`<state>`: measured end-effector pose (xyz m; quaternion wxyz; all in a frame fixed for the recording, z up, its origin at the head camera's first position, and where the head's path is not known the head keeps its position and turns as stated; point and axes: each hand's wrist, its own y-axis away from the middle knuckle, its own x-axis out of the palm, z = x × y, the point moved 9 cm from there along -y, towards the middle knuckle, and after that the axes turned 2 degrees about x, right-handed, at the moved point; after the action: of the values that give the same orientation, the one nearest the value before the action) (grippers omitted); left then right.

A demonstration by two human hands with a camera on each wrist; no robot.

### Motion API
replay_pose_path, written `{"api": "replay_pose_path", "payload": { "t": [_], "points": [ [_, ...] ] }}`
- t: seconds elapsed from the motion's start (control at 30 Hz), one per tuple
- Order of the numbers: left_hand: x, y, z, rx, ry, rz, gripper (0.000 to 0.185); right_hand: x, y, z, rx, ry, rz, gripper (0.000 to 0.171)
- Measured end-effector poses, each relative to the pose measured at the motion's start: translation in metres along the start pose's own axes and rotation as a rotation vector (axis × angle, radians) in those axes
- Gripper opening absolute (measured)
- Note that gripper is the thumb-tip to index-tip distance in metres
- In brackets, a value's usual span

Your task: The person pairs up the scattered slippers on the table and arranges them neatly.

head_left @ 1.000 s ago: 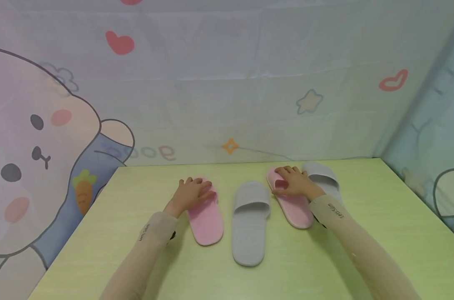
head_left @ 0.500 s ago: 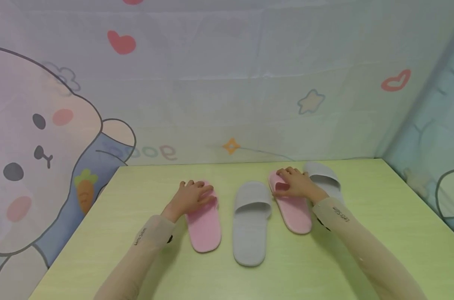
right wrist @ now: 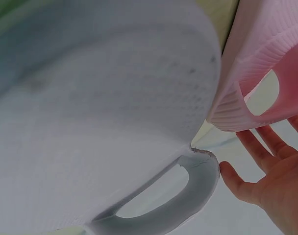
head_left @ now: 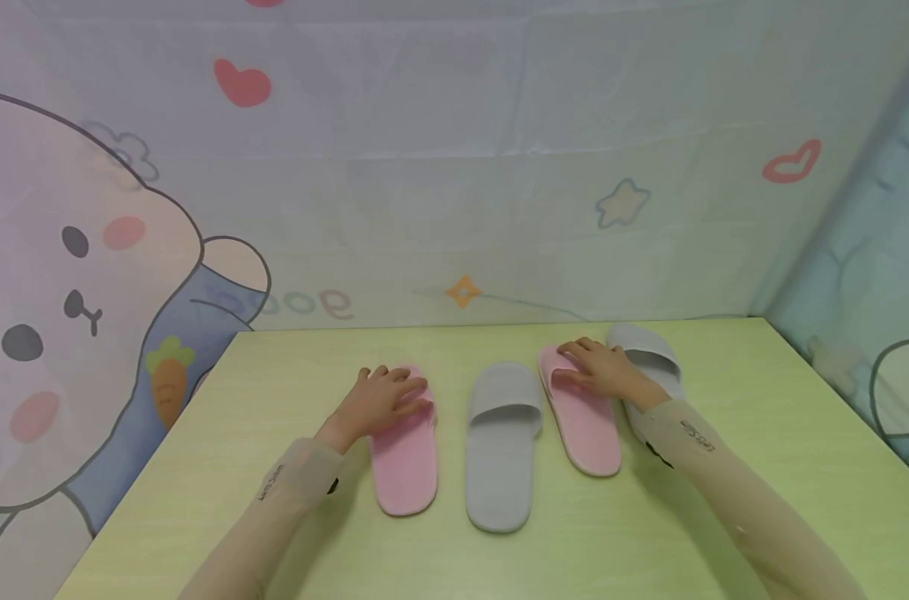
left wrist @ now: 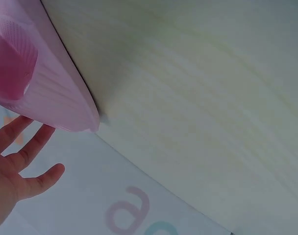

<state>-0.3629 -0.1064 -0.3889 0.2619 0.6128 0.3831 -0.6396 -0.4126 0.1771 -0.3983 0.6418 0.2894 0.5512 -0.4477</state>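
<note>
My left hand [head_left: 372, 400] lies over the toe end of the left pink slipper [head_left: 404, 471]. Its fingers are spread, and the left wrist view shows fingertips [left wrist: 45, 131] at the slipper's upper [left wrist: 61, 98]. Over the strap of the right pink slipper [head_left: 591, 437] is my right hand [head_left: 604, 371], fingers loosely extended and thumb near the strap's opening. In the right wrist view, fingertips [right wrist: 244, 137] meet that pink upper [right wrist: 230, 110]. Both thumbs are hidden in the wrist views. A grey slipper [head_left: 499, 475] lies flat between the pink ones.
Another grey slipper [head_left: 641, 340] lies at the right, beside the right pink one and partly covered by my right forearm and sleeve [head_left: 716, 467]. All rest on a pale green table [head_left: 237, 417]. A printed cloth backdrop [head_left: 424, 167] rises behind the table's far edge.
Both pink slippers have slid toward me with the hands on them, the left one also slightly leftward. The right thumb has drawn back from the slipper's left edge. The middle grey slipper stays put.
</note>
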Motion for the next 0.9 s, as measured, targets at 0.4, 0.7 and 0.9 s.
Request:
{"api": "replay_pose_path", "payload": {
  "t": [0.4, 0.7, 0.9],
  "points": [
    [-0.003, 0.006, -0.001, 0.012, -0.011, -0.008, 0.038, -0.007, 0.007, 0.005, -0.052, 0.025, -0.022, 0.044],
    [-0.003, 0.01, 0.0, 0.011, -0.015, -0.008, 0.038, -0.014, 0.01, 0.009, -0.069, 0.008, -0.044, 0.043],
    [-0.004, 0.015, 0.0, 0.013, -0.011, -0.008, 0.039, -0.017, 0.012, 0.013, -0.082, 0.015, -0.038, 0.043]
  ]
}}
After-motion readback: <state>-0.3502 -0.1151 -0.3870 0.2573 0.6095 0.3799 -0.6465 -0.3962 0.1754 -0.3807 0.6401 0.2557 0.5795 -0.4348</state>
